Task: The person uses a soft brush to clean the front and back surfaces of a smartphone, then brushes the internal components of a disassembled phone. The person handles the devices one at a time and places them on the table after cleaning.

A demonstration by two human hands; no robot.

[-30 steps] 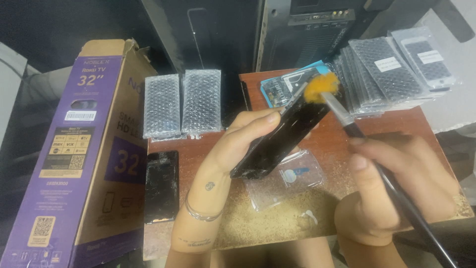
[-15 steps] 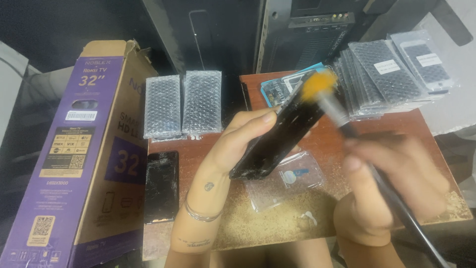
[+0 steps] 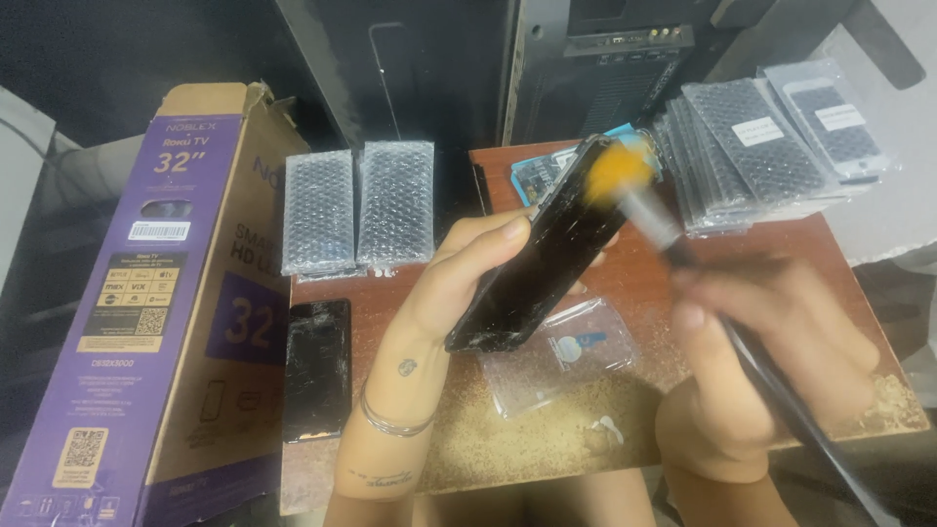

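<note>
A long, flat black glass phone panel (image 3: 542, 254) is held in the left hand (image 3: 459, 278), whose grip is closed around the panel's lower half, thumb on the near face and fingers behind. The panel is raised above the worn reddish-brown wooden desk (image 3: 634, 293), and its long axis runs from lower left, near the wrist, up and to the right. At that far upper end the orange bristle head of a dark-handled brush (image 3: 617, 171) is pressed against the panel's top edge. The brush handle slants down to the right into the right hand (image 3: 756, 361), which is blurred; its grip is wrapped around the handle. The working end thus lies up and left of the right hand, well beyond the left hand's hold.

Compared with half a second ago, the brush head is seen slightly lower and more to the left along the panel's top, while the panel's tilt is almost unchanged.
</note>
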